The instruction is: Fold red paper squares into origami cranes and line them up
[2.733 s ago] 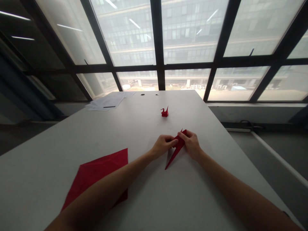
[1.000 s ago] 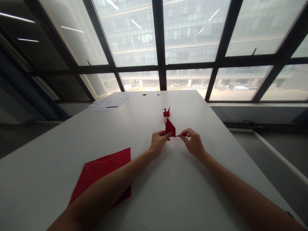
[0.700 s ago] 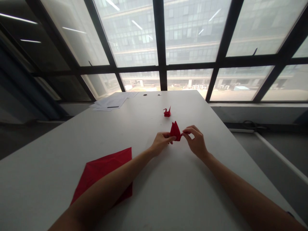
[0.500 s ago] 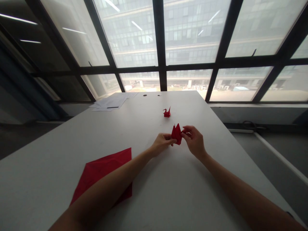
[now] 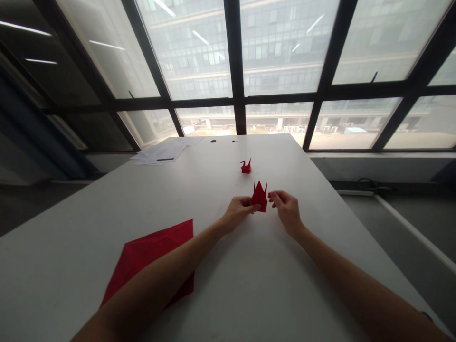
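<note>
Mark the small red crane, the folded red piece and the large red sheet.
small red crane point(image 5: 245, 169), head view, body
folded red piece point(image 5: 259, 195), head view, front face
large red sheet point(image 5: 144, 253), head view, uncovered upper part

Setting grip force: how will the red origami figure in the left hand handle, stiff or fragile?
The red origami figure is probably light: small folded paper, pinched by the left hand. Its narrow upright points look likely to bend if pushed. The broader body should be stiffer, though a hard grip could crease it.
</note>
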A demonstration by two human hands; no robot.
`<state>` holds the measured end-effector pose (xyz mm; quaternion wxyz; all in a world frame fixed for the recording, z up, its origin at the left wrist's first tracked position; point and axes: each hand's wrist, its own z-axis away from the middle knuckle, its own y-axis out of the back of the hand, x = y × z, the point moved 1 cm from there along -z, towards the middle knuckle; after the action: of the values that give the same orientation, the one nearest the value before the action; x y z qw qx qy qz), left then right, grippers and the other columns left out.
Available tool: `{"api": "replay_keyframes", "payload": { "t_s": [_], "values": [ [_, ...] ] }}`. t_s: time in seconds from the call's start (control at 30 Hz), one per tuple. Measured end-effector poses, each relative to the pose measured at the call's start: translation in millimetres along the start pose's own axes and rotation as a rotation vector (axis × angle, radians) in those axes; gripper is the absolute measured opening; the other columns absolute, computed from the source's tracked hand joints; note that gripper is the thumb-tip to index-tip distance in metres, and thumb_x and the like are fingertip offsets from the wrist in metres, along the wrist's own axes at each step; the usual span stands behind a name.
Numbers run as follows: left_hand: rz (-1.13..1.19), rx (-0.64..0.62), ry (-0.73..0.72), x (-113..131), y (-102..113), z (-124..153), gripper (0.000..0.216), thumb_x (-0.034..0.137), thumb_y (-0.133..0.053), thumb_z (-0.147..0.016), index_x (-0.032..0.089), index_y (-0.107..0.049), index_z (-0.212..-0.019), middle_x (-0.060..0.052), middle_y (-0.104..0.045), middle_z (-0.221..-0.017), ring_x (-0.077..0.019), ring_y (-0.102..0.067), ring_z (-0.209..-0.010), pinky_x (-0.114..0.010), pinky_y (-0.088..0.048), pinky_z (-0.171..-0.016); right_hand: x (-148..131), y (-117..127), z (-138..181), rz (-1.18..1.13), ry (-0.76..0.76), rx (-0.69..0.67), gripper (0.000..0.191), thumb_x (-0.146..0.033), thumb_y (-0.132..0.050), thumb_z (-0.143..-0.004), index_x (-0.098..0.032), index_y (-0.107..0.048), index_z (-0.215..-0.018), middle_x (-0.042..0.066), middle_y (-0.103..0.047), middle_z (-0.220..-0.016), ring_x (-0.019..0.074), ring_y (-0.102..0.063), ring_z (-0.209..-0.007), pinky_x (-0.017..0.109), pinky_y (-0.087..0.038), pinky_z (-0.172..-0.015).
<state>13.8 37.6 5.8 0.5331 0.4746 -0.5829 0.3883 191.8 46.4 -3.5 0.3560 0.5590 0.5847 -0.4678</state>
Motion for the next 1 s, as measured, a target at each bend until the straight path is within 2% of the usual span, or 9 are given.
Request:
{"api": "replay_keyframes", "payload": {
  "t_s": [0.13, 0.27, 0.37, 0.53, 0.7, 0.8, 1.0],
  "values": [
    [-0.034, -0.045, -0.004, 0.1, 0.3, 1.4, 0.035, 0.041, -0.080, -0.072, 0.010, -0.077, -0.089, -0.003, -0.065, -0.069, -0.0111, -0.048, -0.062, -0.024, -0.033, -0.060, -2.6, -1.7, 2.1, 0.009, -0.038, -0.095, 0.031, -0.044, -0.073, -0.077, -0.016, -0.074, -0.088, 0.005, -0.071, -0.075, 0.0151, -0.056, -0.063, 0.029, -0.046, -0.058],
    [-0.057, -0.056, 0.016, 1.6, -0.3, 2.8, 0.036, 0.042, -0.080, -0.072, 0.011, -0.078, -0.090, -0.002, -0.065, -0.069, -0.0105, -0.047, -0.060, -0.024, -0.033, -0.059, -4.6, -1.4, 2.3, 0.038, 0.004, -0.064, 0.029, -0.045, -0.074, -0.074, -0.017, -0.074, -0.082, 0.003, -0.068, -0.069, 0.0149, -0.054, -0.061, 0.029, -0.044, -0.058],
    [-0.059, -0.067, 0.010, 2.8, -1.6, 2.8, 0.039, 0.043, -0.080, -0.071, 0.010, -0.078, -0.093, -0.004, -0.067, -0.071, -0.0116, -0.050, -0.062, -0.025, -0.034, -0.060, -1.7, -1.7, 2.6, 0.003, -0.035, -0.059, 0.033, -0.048, -0.077, -0.071, -0.017, -0.073, -0.079, 0.002, -0.066, -0.065, 0.0140, -0.052, -0.058, 0.028, -0.043, -0.055],
    [-0.032, -0.015, -0.003, 3.1, -1.5, 1.6, 0.041, 0.044, -0.082, -0.070, 0.010, -0.077, -0.092, -0.005, -0.069, -0.075, -0.0122, -0.052, -0.064, -0.024, -0.035, -0.060, 1.9, -5.2, 4.9, -0.120, -0.170, -0.179, 0.046, -0.060, -0.065, -0.080, -0.015, -0.072, -0.083, 0.005, -0.068, -0.071, 0.0145, -0.056, -0.059, 0.028, -0.043, -0.056],
    [-0.043, 0.002, -0.013, -0.4, -1.8, 0.3, 0.042, 0.048, -0.078, -0.075, 0.008, -0.076, -0.090, -0.008, -0.070, -0.076, -0.0133, -0.055, -0.065, -0.025, -0.037, -0.061, -1.4, -5.9, 7.0, -0.040, -0.127, -0.182, 0.036, -0.050, -0.077, -0.072, -0.015, -0.072, -0.074, 0.001, -0.063, -0.060, 0.0123, -0.049, -0.054, 0.026, -0.037, -0.053],
    [-0.045, 0.008, -0.019, -3.3, -1.7, -0.5, 0.045, 0.052, -0.071, -0.080, 0.007, -0.075, -0.089, -0.010, -0.071, -0.079, -0.0159, -0.058, -0.068, -0.027, -0.040, -0.063, -1.1, -5.8, 7.8, -0.023, -0.121, -0.177, 0.034, -0.049, -0.077, -0.073, -0.015, -0.070, -0.069, -0.001, -0.059, -0.056, 0.0120, -0.047, -0.053, 0.026, -0.035, -0.051],
    [-0.051, -0.019, -0.013, -2.4, -2.0, -0.3, 0.045, 0.051, -0.070, -0.082, 0.008, -0.076, -0.090, -0.010, -0.072, -0.080, -0.0164, -0.059, -0.069, -0.027, -0.042, -0.065, 1.2, -6.2, 8.4, -0.032, -0.137, -0.185, 0.035, -0.050, -0.076, -0.073, -0.016, -0.070, -0.069, -0.002, -0.057, -0.055, 0.0112, -0.044, -0.051, 0.026, -0.032, -0.049]
  ]
}}
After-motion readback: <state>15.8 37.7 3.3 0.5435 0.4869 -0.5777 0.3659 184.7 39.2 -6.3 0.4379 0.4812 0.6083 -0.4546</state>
